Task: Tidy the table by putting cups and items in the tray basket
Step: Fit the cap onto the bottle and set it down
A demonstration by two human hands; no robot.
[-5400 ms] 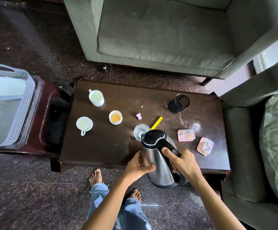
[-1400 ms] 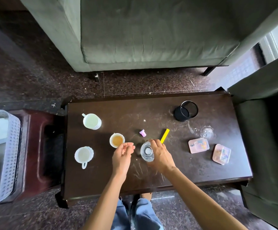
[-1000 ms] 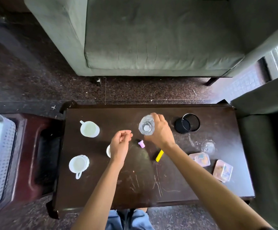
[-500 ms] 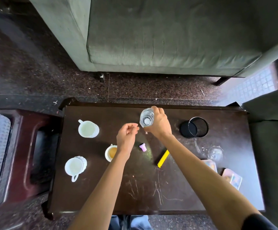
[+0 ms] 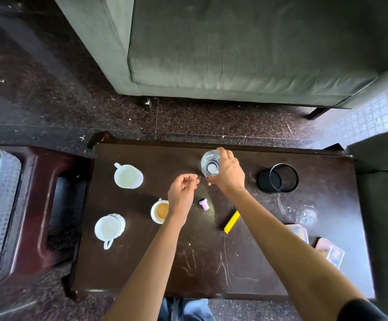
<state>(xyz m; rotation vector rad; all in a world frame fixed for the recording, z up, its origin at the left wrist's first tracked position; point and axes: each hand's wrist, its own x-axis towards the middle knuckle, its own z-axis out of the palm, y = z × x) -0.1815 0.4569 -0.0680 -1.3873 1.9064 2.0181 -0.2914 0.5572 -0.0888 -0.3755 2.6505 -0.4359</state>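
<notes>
One head-worn wide-angle view, steeply downward and forward over the dark table (image 5: 142,262), at arm's reach.

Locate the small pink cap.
In the head view the pink cap lies on the table, between the tea cup to its left and the yellow stick to its right.

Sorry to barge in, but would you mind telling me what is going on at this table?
A person is tidying a dark wooden table. Their right hand holds a clear glass near the far edge. The left hand hovers beside it, fingers loosely curled, holding nothing. A far white mug, a near white mug, a cup of brown drink, a pink cap and a tipped mesh pen holder remain out. The white basket waits at the left.
</notes>
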